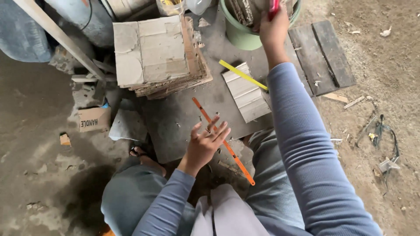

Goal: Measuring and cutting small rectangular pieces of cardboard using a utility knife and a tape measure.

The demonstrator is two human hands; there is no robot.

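My left hand (204, 145) hovers with fingers spread over a long orange strip (205, 118) lying diagonally on a dark board (175, 118); it holds nothing. My right hand (274, 27) reaches far forward to the green bucket (239, 36) and is closed around a red, thin object (274, 6) at the bucket's rim. A yellow strip (242, 74) lies across a pale ribbed panel (246, 91) between the two hands.
A stack of worn cardboard sheets (153, 54) sits at the back left. A small cardboard box (94, 119) lies to the left. Dark wooden planks (321, 54) lie at the right on dirt ground. A pale pole (61, 37) slants across the upper left.
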